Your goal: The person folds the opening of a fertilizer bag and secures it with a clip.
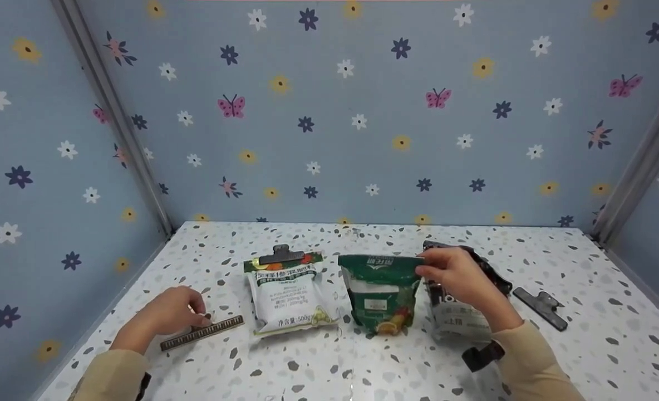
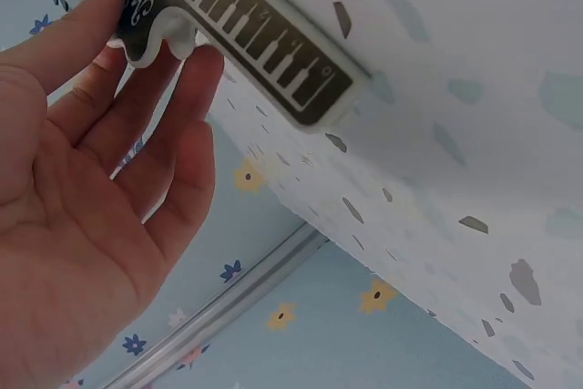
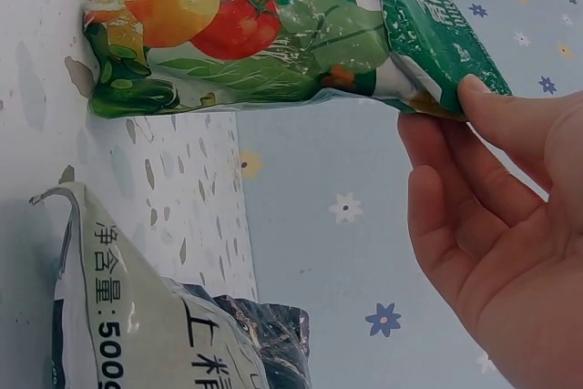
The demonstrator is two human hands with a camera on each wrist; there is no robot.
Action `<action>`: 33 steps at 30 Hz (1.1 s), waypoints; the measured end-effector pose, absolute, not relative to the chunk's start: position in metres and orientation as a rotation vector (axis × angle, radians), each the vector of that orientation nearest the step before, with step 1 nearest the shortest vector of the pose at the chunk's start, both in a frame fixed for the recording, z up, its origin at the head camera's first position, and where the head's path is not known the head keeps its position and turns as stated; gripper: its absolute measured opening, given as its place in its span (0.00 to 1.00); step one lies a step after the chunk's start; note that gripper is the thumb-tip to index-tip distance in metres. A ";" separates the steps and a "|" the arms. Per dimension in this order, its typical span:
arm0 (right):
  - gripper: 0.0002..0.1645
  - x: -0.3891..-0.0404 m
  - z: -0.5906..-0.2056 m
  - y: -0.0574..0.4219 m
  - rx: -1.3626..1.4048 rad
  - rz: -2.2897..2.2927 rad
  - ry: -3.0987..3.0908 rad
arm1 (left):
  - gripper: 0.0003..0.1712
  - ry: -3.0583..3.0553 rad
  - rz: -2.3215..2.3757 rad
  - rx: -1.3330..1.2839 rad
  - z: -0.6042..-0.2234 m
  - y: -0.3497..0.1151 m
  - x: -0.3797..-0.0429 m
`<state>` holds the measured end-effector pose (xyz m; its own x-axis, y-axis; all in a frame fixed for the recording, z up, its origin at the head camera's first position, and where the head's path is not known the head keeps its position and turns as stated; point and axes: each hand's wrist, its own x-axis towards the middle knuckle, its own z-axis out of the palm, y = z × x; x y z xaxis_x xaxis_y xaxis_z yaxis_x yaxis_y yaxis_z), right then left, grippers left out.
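Observation:
My left hand [image 1: 168, 313] pinches a dark ruler-marked bag clip [image 1: 216, 329] by its handle, just over the tabletop at the left. In the left wrist view the clip's scale [image 2: 264, 38] faces the camera, and thumb and fingertips meet at its handle. With thumb and fingers, my right hand [image 1: 463, 277] pinches the upper right corner of a green food bag [image 1: 377, 287]. This bag stands upright, its top folded over into a flat band; fruit and vegetables are printed on it in the right wrist view.
Left of the green bag lies a white 500 g bag [image 1: 285, 298] with a black clip [image 1: 280, 254] on its top. A black-and-pale bag [image 1: 460, 323] sits partly hidden behind my right hand. Another dark clip [image 1: 541, 308] lies at far right. Flowered walls enclose the speckled table [image 1: 318, 367].

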<state>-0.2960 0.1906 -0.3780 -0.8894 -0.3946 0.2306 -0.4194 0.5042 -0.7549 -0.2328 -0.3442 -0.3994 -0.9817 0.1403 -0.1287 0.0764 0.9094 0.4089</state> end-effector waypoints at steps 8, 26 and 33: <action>0.09 -0.296 -0.379 0.189 0.716 1.377 -2.708 | 0.13 2.858 0.815 0.308 -0.389 -0.339 -0.231; 0.05 -0.296 -0.379 0.188 0.736 1.371 -2.699 | 0.18 3.060 0.881 0.312 -0.339 -0.286 -0.235; 0.10 -0.295 -0.378 0.189 0.721 1.366 -2.711 | 0.14 3.129 1.077 0.431 -0.333 -0.249 -0.242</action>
